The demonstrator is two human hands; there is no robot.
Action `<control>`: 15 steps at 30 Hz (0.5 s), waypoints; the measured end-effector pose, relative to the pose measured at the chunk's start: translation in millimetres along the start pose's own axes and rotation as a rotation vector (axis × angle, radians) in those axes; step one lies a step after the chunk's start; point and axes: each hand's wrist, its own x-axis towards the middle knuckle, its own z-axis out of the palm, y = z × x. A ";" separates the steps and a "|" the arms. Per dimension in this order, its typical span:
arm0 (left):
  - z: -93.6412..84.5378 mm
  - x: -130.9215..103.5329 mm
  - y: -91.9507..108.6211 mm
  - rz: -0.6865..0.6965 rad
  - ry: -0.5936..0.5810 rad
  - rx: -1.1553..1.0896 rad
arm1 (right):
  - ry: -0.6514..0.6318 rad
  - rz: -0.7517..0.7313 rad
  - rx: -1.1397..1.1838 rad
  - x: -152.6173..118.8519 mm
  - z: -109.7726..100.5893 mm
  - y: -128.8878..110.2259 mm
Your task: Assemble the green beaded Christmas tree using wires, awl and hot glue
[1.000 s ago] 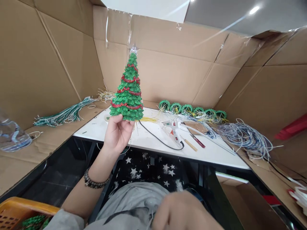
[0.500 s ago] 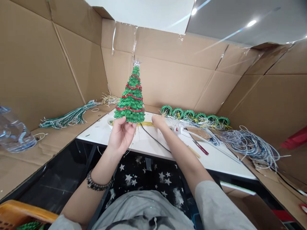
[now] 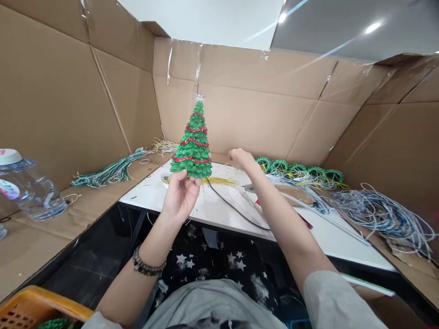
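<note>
A small green Christmas tree (image 3: 194, 146) with red garlands and a clear star on top stands upright in my left hand (image 3: 183, 194), whose fingers grip its base from below. To the right of the tree, my right hand (image 3: 241, 158) is raised over the back of the white table, its fingers curled in. Whatever those fingers hold, if anything, I cannot make out. A bundle of yellow wires (image 3: 221, 181) lies on the table behind the tree, partly in a small white dish (image 3: 165, 180). A black cable (image 3: 228, 205) runs across the table from behind the tree.
Several green rings with wires (image 3: 297, 168) line the back right. A tangle of grey-white wires (image 3: 384, 219) lies at the right, green-and-white wires (image 3: 113, 169) at the left. A water bottle (image 3: 37, 189) stands far left; an orange basket (image 3: 37, 301) is below. Cardboard walls (image 3: 260, 109) enclose the table.
My right hand has moved right and slightly up, away from the tree. My left hand still holds the tree upright. The whole view has shifted a little.
</note>
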 end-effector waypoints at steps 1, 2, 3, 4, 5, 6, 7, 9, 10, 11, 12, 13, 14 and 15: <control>-0.1 0.9 -0.6 0.000 0.000 -0.007 | 0.064 0.001 0.022 -7.7 -11.3 2.6; -0.1 1.6 -1.4 -0.001 -0.001 -0.013 | 0.131 0.000 0.045 -17.7 -22.0 5.7; -0.3 2.2 -2.3 -0.001 -0.001 -0.018 | 0.203 -0.004 0.074 -30.0 -31.4 9.2; -0.5 2.6 -3.4 -0.004 -0.002 -0.019 | 0.269 -0.015 0.104 -44.2 -39.3 12.7; -0.9 2.8 -4.6 -0.005 -0.002 -0.017 | 0.362 -0.018 0.157 -59.8 -45.3 15.8; -1.5 2.9 -5.9 -0.007 -0.005 -0.012 | 0.522 -0.018 0.325 -76.3 -49.4 18.0; -2.3 2.8 -7.3 -0.010 -0.008 -0.004 | 0.664 -0.041 0.498 -93.1 -51.9 18.9; -4.3 2.5 -10.5 -0.012 -0.016 0.015 | 0.862 -0.095 0.788 -125.1 -53.0 15.8; -5.4 2.4 -12.2 -0.012 -0.018 0.026 | 0.947 -0.115 0.896 -139.4 -52.5 11.7; -6.5 2.4 -13.9 -0.013 -0.020 0.036 | 1.020 -0.144 0.981 -152.0 -51.5 6.0; -7.5 2.4 -15.7 -0.016 -0.020 0.042 | 1.095 -0.188 1.055 -162.7 -50.5 -0.8; -8.4 2.4 -17.4 -0.020 -0.022 0.045 | 1.131 -0.238 1.112 -171.5 -49.3 -8.1; -9.1 2.5 -19.1 -0.025 -0.026 0.044 | 1.143 -0.282 1.162 -178.5 -48.1 -15.6; -9.7 2.5 -20.8 -0.028 -0.032 0.042 | 1.151 -0.318 1.209 -183.9 -46.8 -22.7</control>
